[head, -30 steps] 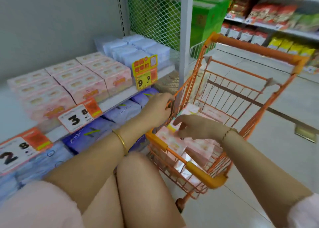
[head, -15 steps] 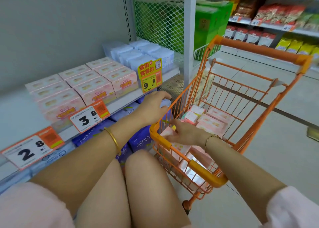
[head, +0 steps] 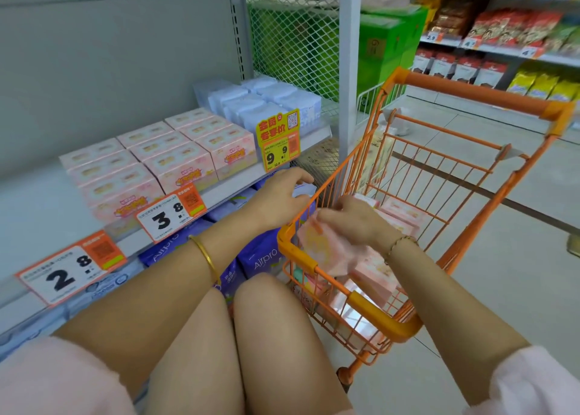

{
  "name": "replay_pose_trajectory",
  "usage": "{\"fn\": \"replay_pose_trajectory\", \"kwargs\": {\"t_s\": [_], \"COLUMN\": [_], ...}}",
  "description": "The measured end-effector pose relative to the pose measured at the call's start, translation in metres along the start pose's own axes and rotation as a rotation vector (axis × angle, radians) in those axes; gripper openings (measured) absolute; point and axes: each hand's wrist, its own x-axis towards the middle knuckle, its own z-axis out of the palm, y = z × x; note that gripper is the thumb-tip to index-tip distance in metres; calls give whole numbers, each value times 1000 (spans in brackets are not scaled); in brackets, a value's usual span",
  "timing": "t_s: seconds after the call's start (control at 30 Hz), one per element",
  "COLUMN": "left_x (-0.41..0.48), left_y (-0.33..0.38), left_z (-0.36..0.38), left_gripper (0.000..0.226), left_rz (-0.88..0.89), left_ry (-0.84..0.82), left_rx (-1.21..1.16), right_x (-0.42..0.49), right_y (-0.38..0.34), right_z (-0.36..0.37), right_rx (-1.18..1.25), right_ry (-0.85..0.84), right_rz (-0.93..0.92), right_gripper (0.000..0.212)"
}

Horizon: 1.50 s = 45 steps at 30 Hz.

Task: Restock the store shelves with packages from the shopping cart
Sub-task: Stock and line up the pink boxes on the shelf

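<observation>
Head view: the right hand (head: 354,223) grips a soft pink plastic-wrapped package (head: 326,253), fingers curled over its top edge. The package is tilted and sits just above the near rim of the small orange wire shopping cart (head: 370,304), at about four o'clock from the frame's centre. More flat pink packages (head: 375,281) lie inside the cart. The left hand (head: 279,198) hovers with relaxed fingers and holds nothing, just beside the cart's nine o'clock side; whether it touches the wire I cannot tell. At ten o'clock the grey metal store shelf (head: 34,204) carries rows of pink cardboard boxes (head: 175,163), with pale blue packs (head: 257,100) at their one o'clock. Purple soft packs (head: 260,254) fill the level below.
</observation>
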Motion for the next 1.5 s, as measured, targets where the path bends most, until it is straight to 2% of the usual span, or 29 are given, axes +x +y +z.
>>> {"fn": "replay_pose_trajectory", "kwargs": {"t_s": [0.1,0.23,0.33,0.43,0.47,0.57,0.7,0.77,0.83,0.9,1.0,1.1,1.17,1.3,1.4,1.47,1.5], "left_x": [1,1,-5,-19,-26,-46,-61,-63,-62,-61,-59,-53,-49,-42,-35,-32,-31], "left_y": [4,4,-7,-26,-35,-60,-86,-95,-103,-109,-120,-133,-145,-166,-181,-186,-189], "left_z": [-5,-30,-66,-109,-123,-159,-188,-197,-208,-219,-234,-249,-261,-278,-287,-290,-291], "left_gripper": [33,22,28,25,20,19,9,13,5,13,24,32,36,12,15,18,27], "left_rz": [-67,-191,-253,-341,-376,-434,-450,-455,-454,-467,-510,-510,-500,-561,-598,-601,-590], "left_ry": [17,72,179,327,348,399,551,594,582,523,438,491,533,644,635,598,574], "left_rx": [-147,-323,-321,-269,-273,-313,-334,-328,-328,-317,-230,-223,-315,-527,-538,-545,-537], "right_x": [-6,-4,19,45,53,69,93,103,118,125,135,147,156,169,177,183,186], "right_y": [-18,-65,-104,-145,-158,-200,-243,-256,-271,-286,-302,-312,-319,-326,-329,-334,-336], "right_z": [-25,-40,-28,-8,1,22,53,65,75,80,86,94,96,98,104,108,110], "right_rx": [29,45,124,291,325,390,457,490,589,641,629,721,771,736,824,851,839], "right_ry": [170,200,74,-86,-122,-265,-410,-442,-467,-474,-432,-387,-364,-505,-518,-446,-403], "right_rz": [-72,-215,-218,-229,-245,-326,-348,-330,-284,-268,-281,-283,-275,-230,-188,-181,-181], "right_gripper": [37,38,42,62,62,39,47,36,26,21,38,40,41,20,18,24,29]}}
